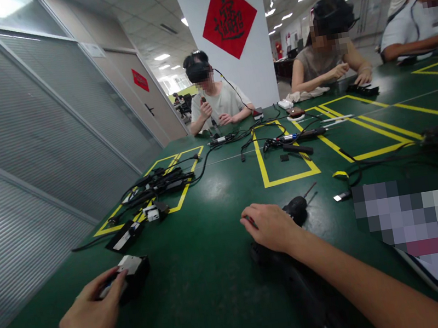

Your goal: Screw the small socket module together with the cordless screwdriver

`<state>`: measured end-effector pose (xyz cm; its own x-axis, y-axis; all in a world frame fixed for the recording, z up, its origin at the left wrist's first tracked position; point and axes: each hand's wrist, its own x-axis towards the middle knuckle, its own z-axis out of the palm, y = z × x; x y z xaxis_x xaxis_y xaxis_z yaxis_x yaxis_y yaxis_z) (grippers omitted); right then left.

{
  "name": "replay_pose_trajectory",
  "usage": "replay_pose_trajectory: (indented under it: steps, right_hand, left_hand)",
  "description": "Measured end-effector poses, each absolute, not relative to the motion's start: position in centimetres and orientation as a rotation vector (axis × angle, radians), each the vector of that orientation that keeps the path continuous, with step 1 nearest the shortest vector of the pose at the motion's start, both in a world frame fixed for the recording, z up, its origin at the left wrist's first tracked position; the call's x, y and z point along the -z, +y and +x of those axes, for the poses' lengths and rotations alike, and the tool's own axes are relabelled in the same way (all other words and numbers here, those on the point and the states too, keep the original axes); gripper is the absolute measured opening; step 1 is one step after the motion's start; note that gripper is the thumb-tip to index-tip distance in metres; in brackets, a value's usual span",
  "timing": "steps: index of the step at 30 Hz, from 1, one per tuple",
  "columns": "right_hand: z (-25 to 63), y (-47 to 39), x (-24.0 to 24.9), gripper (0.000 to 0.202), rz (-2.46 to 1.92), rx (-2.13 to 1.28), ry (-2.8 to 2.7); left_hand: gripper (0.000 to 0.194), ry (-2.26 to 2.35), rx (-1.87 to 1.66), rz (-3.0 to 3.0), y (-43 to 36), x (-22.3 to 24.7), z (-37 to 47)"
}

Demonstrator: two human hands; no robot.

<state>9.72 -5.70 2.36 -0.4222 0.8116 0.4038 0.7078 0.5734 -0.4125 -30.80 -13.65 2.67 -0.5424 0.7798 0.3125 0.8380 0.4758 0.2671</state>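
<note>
My left hand, at the lower left, grips a small black-and-white box between thumb and fingers. Its black end points away from me, just above or on the green table; which of the two I cannot tell. Nearer the middle, my right hand lies curled over a black power drill, hiding most of its body. The drill's thin bit points to the far right. Beneath my right forearm runs a long black shape; whether it belongs to the drill is unclear.
Tangled black cables and adapters lie left on the green table, beside a flat black-and-white piece. Yellow tape frames hold tools and pens. A USB plug and a blurred screen are right. Several people sit opposite.
</note>
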Motion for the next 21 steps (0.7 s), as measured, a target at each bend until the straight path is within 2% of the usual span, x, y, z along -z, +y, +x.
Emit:
replay_pose_trajectory:
  steps: [9,21]
  right_hand:
    - [9.6,-5.8,-2.3,0.030,-1.217,-0.246,-2.239]
    - [9.6,-5.6,-2.3,0.032,-1.218,-0.272,-2.236]
  left_hand:
    - [0.056,-2.567,0.587,-1.469,-13.0,-2.3,-30.1]
    - [0.061,-2.558,0.814,-1.443,-14.5,-1.1,-29.2]
